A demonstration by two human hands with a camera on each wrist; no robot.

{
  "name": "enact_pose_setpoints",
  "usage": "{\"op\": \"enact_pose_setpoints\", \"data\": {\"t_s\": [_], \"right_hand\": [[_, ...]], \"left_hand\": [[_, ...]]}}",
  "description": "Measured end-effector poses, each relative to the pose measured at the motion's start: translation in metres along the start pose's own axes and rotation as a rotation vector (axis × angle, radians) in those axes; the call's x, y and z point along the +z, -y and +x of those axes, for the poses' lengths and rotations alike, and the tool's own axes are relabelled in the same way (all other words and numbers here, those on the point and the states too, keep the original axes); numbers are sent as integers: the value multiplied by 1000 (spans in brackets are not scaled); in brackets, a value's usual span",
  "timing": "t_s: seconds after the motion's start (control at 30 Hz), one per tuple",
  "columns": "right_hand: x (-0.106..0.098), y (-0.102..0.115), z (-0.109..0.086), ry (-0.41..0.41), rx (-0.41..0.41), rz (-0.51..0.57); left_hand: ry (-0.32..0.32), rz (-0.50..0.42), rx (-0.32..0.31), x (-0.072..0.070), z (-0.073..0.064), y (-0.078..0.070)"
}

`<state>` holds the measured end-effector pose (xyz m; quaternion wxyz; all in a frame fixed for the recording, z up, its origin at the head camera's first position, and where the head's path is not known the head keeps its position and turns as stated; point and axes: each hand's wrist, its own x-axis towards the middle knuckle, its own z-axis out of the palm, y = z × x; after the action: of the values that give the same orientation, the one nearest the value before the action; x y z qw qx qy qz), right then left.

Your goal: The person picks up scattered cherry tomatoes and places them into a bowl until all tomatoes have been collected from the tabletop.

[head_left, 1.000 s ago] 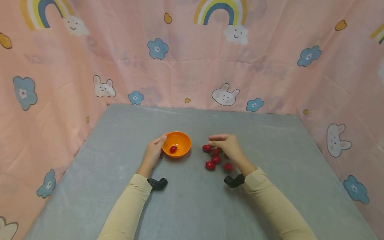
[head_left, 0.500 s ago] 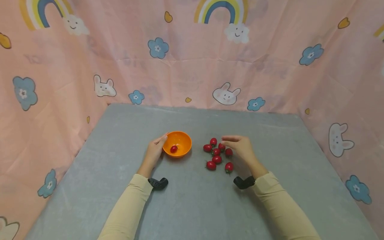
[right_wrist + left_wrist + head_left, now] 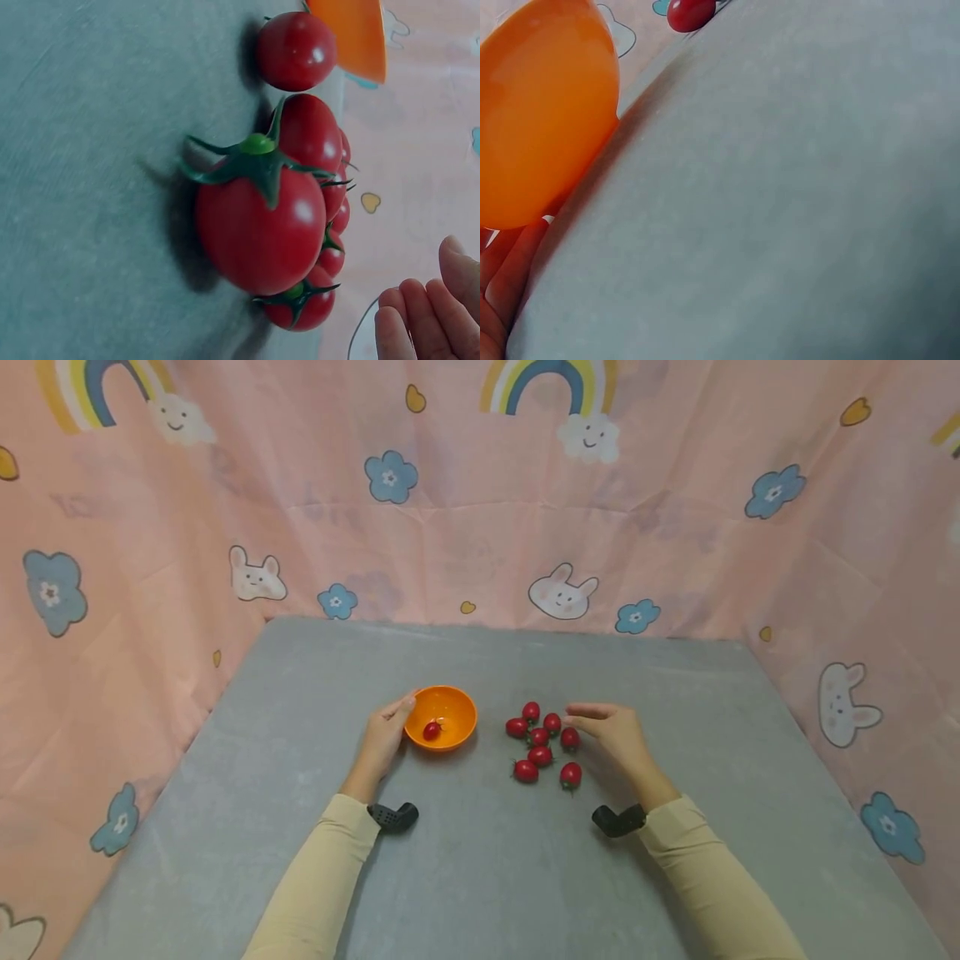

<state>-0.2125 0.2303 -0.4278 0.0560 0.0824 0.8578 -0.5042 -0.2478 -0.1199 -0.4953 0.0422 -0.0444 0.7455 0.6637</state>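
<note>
Gripping orange bowl (image 3: 455, 708), left hand (image 3: 381, 739); empty, outstretched, right hand (image 3: 617, 737); cherry tomatoes (image 3: 539, 756), probably light, slick, best pinched mid-side.

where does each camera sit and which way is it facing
Head: on the head, facing forward and down over the table at an orange bowl and tomatoes; both sleeves, left hand and right hand show.
Left wrist: on that wrist, facing the bowl's outside up close; part of the left hand shows.
Right wrist: on that wrist, facing the tomatoes; part of the right hand shows.
Head and right wrist share the bowl and tomatoes.
</note>
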Motion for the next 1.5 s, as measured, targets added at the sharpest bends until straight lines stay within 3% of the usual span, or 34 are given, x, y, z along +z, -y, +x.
{"op": "enact_pose_setpoints", "data": {"t_s": [0.33,1.5], "right_hand": [[1,-10,1,-24,-29,3],[4,-31,3,-47,41,15]], "left_hand": [[1,9,10,-2,-2,4],[-7,-6,11,-1,1,1]]}}
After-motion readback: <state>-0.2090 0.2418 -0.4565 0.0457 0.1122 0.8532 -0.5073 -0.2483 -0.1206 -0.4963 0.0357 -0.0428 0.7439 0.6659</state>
